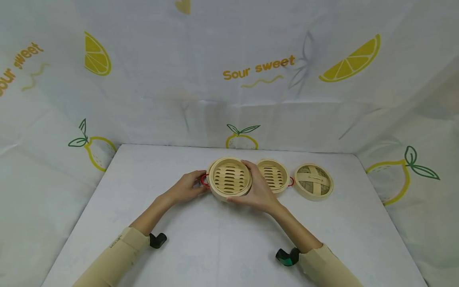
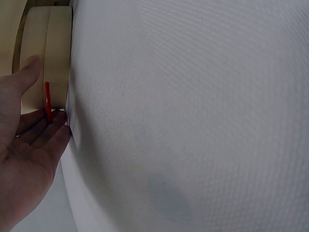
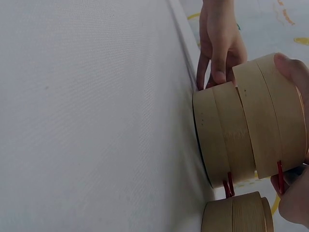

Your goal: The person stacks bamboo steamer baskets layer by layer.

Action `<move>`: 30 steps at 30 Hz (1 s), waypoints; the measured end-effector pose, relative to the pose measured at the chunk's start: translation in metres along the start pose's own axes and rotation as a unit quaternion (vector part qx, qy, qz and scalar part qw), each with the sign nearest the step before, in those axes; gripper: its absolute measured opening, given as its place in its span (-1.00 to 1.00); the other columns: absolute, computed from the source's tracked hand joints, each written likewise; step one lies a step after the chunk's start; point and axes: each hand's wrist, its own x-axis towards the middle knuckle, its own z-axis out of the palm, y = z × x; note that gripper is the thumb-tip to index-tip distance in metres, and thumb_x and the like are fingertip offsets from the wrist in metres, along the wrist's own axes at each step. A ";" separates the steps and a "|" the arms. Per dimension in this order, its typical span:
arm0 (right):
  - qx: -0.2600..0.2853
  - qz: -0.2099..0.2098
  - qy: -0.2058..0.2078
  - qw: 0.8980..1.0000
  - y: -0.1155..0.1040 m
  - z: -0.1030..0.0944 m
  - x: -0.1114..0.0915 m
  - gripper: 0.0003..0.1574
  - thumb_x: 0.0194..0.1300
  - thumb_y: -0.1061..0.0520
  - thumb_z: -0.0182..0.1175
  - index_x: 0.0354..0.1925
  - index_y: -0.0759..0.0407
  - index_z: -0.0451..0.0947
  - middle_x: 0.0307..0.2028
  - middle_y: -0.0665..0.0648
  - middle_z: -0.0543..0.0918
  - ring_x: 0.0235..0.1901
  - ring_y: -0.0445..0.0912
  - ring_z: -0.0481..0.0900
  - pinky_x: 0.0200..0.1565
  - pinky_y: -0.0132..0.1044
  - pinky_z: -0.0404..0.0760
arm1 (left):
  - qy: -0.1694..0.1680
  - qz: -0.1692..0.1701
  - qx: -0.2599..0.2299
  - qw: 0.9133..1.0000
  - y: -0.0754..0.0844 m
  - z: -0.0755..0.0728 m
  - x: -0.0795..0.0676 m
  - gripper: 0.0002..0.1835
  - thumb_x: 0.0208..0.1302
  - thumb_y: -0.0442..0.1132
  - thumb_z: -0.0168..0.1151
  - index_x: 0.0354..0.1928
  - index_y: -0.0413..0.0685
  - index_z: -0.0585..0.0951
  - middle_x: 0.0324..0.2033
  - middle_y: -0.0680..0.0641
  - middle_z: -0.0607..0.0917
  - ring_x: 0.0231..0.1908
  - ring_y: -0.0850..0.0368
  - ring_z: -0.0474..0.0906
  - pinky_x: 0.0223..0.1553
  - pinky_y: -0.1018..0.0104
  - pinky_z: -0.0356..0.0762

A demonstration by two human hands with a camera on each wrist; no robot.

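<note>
My right hand grips a round bamboo steamer basket with a slatted base, thumb at its near side and fingers round the far right. This basket sits tilted and slightly offset over a lower bamboo steamer basket, whose base is on the table. At the lower basket's left side, my left hand rests its thumb on the wall, with its loosely straight fingers beside a red handle. Most of the lower basket is hidden in the head view.
Just right of the stack stands another slatted steamer basket with a red handle. Beyond it lies a woven bamboo lid with crossed strips. The white table meets a lemon-printed cloth backdrop behind and at both sides.
</note>
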 end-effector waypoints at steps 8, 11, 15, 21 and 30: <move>-0.009 -0.001 0.000 1.000 -0.002 0.001 0.002 0.63 -0.20 -0.22 0.82 0.66 0.08 0.13 0.56 0.17 0.42 0.58 0.13 0.40 0.59 0.22 0.37 | 0.004 -0.001 -0.005 1.000 0.000 0.000 0.000 -0.36 0.49 -0.29 0.36 0.51 -0.38 0.44 0.44 -0.37 0.59 0.47 -0.29 0.53 0.43 -0.16 0.58; -0.011 0.001 0.000 1.000 -0.003 0.001 0.003 0.62 -0.20 -0.21 0.83 0.66 0.06 0.13 0.56 0.16 0.42 0.57 0.13 0.40 0.59 0.21 0.38 | 0.007 0.002 -0.001 1.000 -0.001 0.001 0.000 -0.36 0.50 -0.26 0.37 0.51 -0.37 0.45 0.43 -0.36 0.60 0.46 -0.30 0.54 0.42 -0.17 0.59; -0.008 0.002 -0.003 1.000 -0.003 0.001 0.005 0.62 -0.19 -0.21 0.83 0.66 0.05 0.12 0.56 0.16 0.41 0.58 0.13 0.39 0.59 0.21 0.37 | 0.008 0.000 -0.002 1.000 -0.002 0.001 0.000 -0.35 0.51 -0.24 0.38 0.51 -0.35 0.45 0.43 -0.35 0.59 0.47 -0.29 0.54 0.43 -0.16 0.58; -0.009 0.005 -0.006 1.000 -0.002 0.002 0.008 0.62 -0.17 -0.22 0.82 0.66 0.05 0.11 0.57 0.16 0.41 0.58 0.12 0.39 0.60 0.22 0.36 | 0.006 -0.008 -0.007 1.000 -0.002 0.001 0.000 -0.35 0.50 -0.23 0.38 0.52 -0.34 0.45 0.45 -0.34 0.59 0.49 -0.28 0.52 0.45 -0.16 0.56; -0.003 -0.006 -0.003 1.000 -0.001 0.003 0.013 0.60 -0.15 -0.18 0.82 0.65 0.14 0.12 0.56 0.21 0.41 0.58 0.15 0.38 0.60 0.21 0.36 | 0.003 -0.002 -0.014 1.000 -0.002 0.001 0.000 -0.32 0.49 -0.21 0.42 0.53 -0.29 0.45 0.43 -0.28 0.62 0.49 -0.23 0.53 0.48 -0.12 0.54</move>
